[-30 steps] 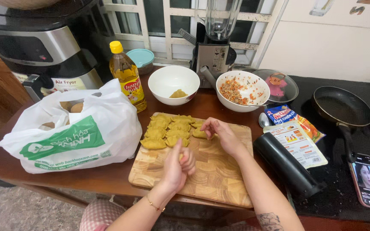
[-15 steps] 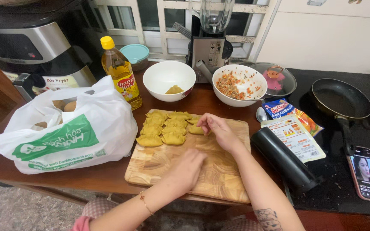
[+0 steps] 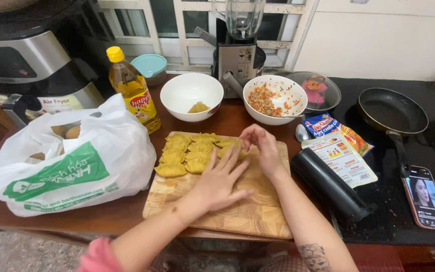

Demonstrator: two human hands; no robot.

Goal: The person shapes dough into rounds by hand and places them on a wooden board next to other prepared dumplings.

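Several yellow folded dumplings (image 3: 185, 152) lie in rows at the far left of a wooden cutting board (image 3: 258, 211). My left hand (image 3: 219, 177) lies flat and open on the board, its fingertips touching the rightmost dumplings. My right hand (image 3: 261, 147) curls over the far edge of the rows, fingers pinching at a dumpling there; what it grips is partly hidden. Behind the board stand a white bowl with a bit of yellow dough (image 3: 191, 96) and a white bowl of chopped filling (image 3: 274, 98).
A white plastic bag (image 3: 71, 166) sits left of the board, an oil bottle (image 3: 129, 88) behind it. A black cylinder (image 3: 331, 185), flour packets (image 3: 339, 151), a frying pan (image 3: 391, 112) and a phone (image 3: 427, 196) lie to the right. A blender (image 3: 240, 45) and an air fryer (image 3: 31, 70) stand at the back.
My left hand has moved from the board's near middle up towards the dumplings and opened flat. The right hand stays at the rows' right end.
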